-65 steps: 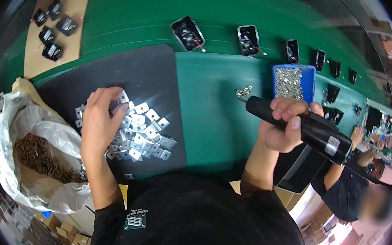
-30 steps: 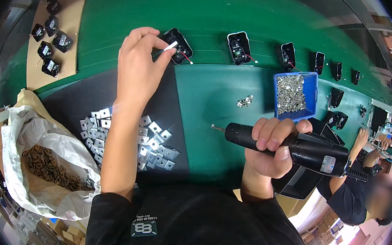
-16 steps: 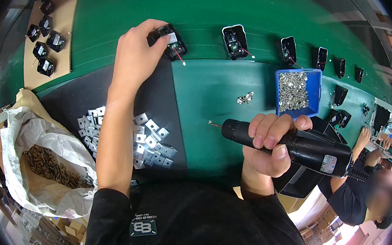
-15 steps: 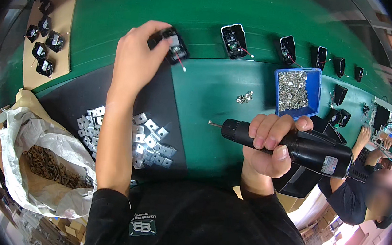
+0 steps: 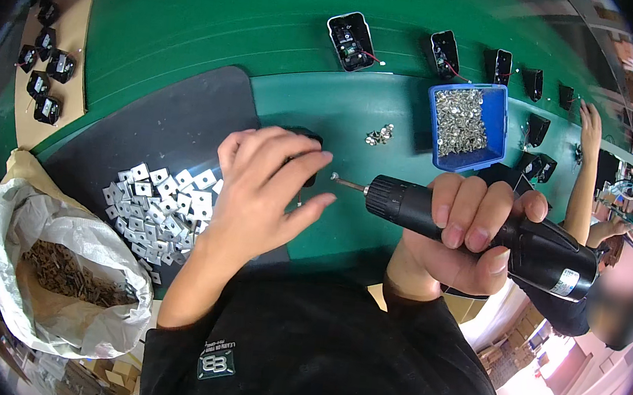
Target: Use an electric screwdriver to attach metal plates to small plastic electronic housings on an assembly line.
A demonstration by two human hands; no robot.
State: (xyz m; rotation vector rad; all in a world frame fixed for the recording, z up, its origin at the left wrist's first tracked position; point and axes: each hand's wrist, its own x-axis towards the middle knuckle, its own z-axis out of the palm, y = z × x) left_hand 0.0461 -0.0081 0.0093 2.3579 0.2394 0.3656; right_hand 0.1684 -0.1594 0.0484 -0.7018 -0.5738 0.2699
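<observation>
Two grips show: left hand [image 5: 263, 179], housing [image 5: 308, 133] beside dark mat [image 5: 160, 121] edge; right hand [image 5: 475, 232], screwdriver [image 5: 403, 204].

Both bare hands are raised close together in front of the torso, the left spread, the right curled tight.
The left forearm [image 5: 205, 286] slants up and rightward from the lower edge, its wrist nearly straight; the left hand [image 5: 268, 185] shows its back, fingers bent and reaching to the right, the thumb jutting out below with a gap between it and the index finger. The right forearm [image 5: 414, 272] looks short, seen nearly end-on; the right hand [image 5: 473, 232] is palm up, its fingers folded back toward the body with nails showing, the rightmost finger slightly apart, the thumb bent upward to meet them.
</observation>
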